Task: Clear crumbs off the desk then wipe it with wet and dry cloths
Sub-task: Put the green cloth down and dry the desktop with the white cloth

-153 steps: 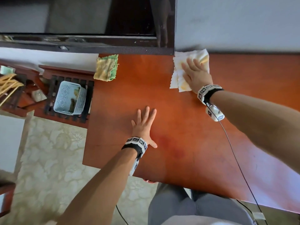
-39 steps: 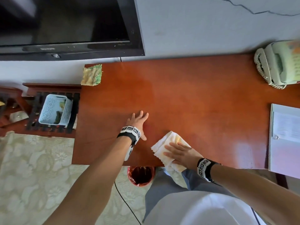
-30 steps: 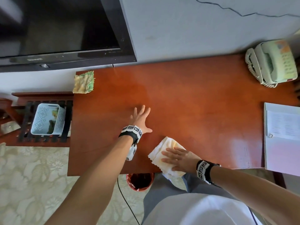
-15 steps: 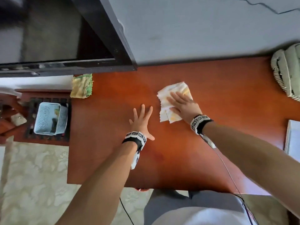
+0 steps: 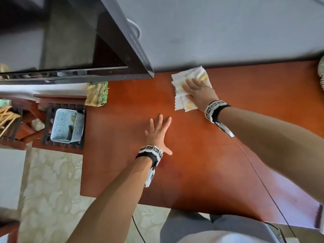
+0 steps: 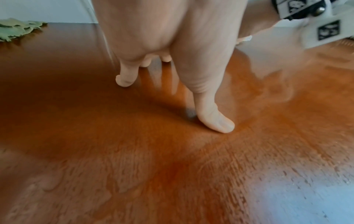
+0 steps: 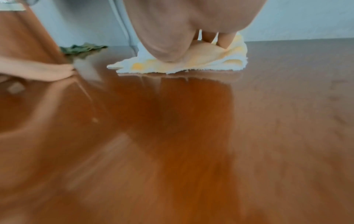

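Note:
My right hand [image 5: 196,90] lies flat, fingers straight, on a white and yellow cloth [image 5: 180,81] at the far edge of the reddish wooden desk [image 5: 201,155], close to the wall. From the right wrist view the cloth [image 7: 191,65] shows bunched under the palm [image 7: 168,42]. My left hand [image 5: 157,132] rests flat with spread fingers on the bare desk near the middle-left; its thumb [image 6: 214,121] touches the wood [image 6: 172,166]. A green and yellow cloth [image 5: 96,93] lies at the desk's far left corner, apart from both hands.
A black television [image 5: 70,41] hangs over the desk's far left. Left of the desk, a low slatted stand [image 5: 47,130] carries a pale blue basket [image 5: 64,125]. A telephone edge [image 5: 321,74] shows at far right. A cable [image 5: 254,169] trails from my right wrist.
My right hand has pushed the white and yellow cloth from the desk's near edge away to the far edge by the wall. The left hand has stayed flat in place.

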A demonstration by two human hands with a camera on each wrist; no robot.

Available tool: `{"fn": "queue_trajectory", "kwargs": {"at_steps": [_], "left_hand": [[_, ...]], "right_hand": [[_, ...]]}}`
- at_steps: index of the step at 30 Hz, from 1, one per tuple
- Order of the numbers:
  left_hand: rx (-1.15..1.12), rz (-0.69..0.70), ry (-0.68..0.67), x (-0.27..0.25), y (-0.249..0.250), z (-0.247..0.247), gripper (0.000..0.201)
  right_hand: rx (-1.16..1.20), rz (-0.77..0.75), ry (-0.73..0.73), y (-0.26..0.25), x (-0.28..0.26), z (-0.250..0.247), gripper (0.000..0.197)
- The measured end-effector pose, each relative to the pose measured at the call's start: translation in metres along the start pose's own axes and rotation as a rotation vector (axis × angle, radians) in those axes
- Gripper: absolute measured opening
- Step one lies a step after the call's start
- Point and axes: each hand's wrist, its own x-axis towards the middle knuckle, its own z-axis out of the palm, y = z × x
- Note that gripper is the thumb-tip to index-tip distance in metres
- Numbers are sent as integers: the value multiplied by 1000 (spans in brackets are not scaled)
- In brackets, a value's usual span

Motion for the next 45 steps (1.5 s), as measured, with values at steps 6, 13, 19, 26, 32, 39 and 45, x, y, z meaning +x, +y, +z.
{"fn": "queue_trajectory", "kwargs": {"at_steps": [6,13,19,26,32,39,45], "left_hand": [[34,-8,0,-4,6,-2,157],[66,53,118,-42,20,28,127],[30,168,60,-89,15,83,137],[100,149,-15,-105,2,110,151],[88,159,3,-104,0,111,152],[106,154,-8,-102,2,112,153],[114,148,4,-99,1,115,156]], "right_hand": [[-29,-135,41,-30,-95,47,52],[-16,-181,52,-63,-232,88,50],[-6,-194,10,-110,-328,124,53],[13,-172,2,-142,-385,140,51],[36,-203,-30,-136,-389,139,61],[10,-115,-43,-104,-356,118,55],[84,229,31,-66,-282,68,53]]}}
